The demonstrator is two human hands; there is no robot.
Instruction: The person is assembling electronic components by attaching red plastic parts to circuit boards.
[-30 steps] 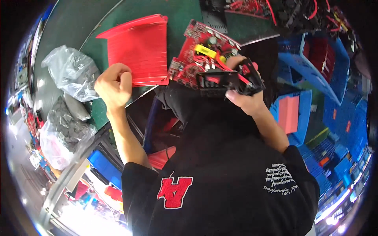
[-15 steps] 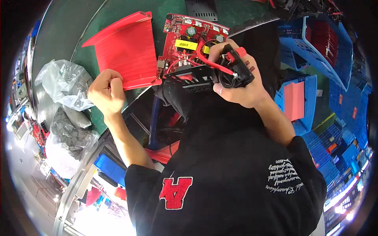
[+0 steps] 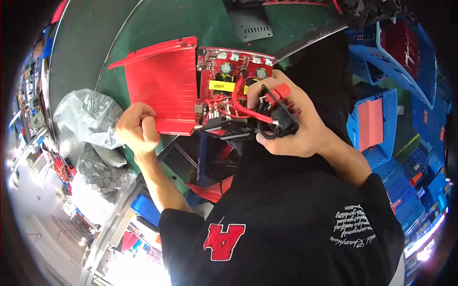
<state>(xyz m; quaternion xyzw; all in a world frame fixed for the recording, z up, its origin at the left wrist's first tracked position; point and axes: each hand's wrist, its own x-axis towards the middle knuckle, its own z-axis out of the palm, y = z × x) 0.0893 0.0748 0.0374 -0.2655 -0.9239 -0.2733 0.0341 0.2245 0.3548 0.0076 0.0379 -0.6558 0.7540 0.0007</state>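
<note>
My left hand is closed at the near left corner of a red ribbed metal casing, thumb against curled fingers. A red circuit board with round capacitors and a yellow label lies against the casing's right side. My right hand grips a black end panel with red fittings, wired to the board by a thick red cable and black leads; my fingers hide part of it. A second black panel stands along the board's near edge.
On the green table, a slotted black plate lies beyond the board. Clear plastic bags sit left, one holding grey pieces. Blue crates with red parts stand to the right.
The casing and the board have shifted nearer to my body, with both hands moving along. My right hand has tilted the black end panel. The whole view has shifted slightly.
</note>
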